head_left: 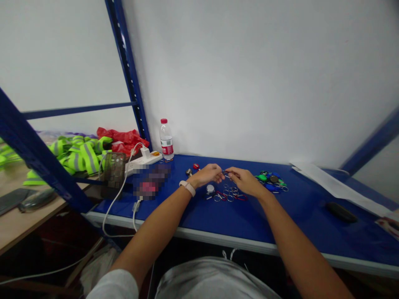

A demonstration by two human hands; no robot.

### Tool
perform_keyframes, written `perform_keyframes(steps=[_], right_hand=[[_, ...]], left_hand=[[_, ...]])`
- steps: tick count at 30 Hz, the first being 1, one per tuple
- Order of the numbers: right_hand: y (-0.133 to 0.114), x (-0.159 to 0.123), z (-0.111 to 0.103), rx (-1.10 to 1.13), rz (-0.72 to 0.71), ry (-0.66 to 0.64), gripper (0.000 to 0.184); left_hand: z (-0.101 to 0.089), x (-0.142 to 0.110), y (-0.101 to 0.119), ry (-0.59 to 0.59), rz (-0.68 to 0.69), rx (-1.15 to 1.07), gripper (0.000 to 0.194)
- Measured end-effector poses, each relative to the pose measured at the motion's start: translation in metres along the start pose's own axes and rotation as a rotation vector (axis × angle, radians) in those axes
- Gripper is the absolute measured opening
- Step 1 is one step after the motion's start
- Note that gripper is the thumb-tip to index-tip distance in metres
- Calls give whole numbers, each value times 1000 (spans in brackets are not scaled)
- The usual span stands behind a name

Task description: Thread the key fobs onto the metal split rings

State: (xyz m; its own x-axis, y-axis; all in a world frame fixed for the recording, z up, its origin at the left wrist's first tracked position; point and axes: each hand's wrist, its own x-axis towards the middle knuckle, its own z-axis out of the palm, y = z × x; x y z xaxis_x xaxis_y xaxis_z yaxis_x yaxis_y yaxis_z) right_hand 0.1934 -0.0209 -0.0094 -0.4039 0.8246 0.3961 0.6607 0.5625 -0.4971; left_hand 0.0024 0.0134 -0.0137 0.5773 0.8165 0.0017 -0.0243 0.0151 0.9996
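Observation:
Both hands meet above the middle of the blue tabletop, fingertips closed in pinches. Between them is a small metal piece (pixel 225 172), ring-like at one side and too small to make out fully. My left hand (pixel 208 174), with a pale band on its wrist, holds its left end. My right hand (pixel 243 180) pinches it from the right. Below the fingers lie several loose split rings (pixel 230 197), red carabiner clips (pixel 241 197) and a round white reel (pixel 210 189). A red reel (pixel 196 166) sits behind my left hand.
Right of my hands is a pile of green, blue and black reels (pixel 272 181). A black case (pixel 341 211) and white sheets (pixel 333 185) lie farther right. On the left are a water bottle (pixel 166 141), a power strip (pixel 141 163), a white cable and a blue post (pixel 129 66).

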Motion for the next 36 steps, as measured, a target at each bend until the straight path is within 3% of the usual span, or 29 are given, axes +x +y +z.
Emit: perform_keyframes(steps=[4, 9, 15, 19, 29, 36], right_hand=[[1, 2, 7, -189, -68, 19, 35], [-5, 1, 11, -393, -54, -21, 39], [-25, -1, 9, -574, 144, -137, 33], [-34, 0, 11, -679, 195, -209, 31], [-36, 2, 10, -756, 213, -174, 27], [-36, 1, 10, -685, 225, -166, 28]], left_hand=[[3, 1, -1, 87, 38, -16, 9], [1, 2, 0, 103, 66, -71, 13], [-1, 3, 1, 118, 117, -66, 12], [-2, 4, 1, 105, 116, -62, 9], [-2, 3, 2, 95, 105, -45, 8], [-1, -2, 2, -42, -28, -14, 9]])
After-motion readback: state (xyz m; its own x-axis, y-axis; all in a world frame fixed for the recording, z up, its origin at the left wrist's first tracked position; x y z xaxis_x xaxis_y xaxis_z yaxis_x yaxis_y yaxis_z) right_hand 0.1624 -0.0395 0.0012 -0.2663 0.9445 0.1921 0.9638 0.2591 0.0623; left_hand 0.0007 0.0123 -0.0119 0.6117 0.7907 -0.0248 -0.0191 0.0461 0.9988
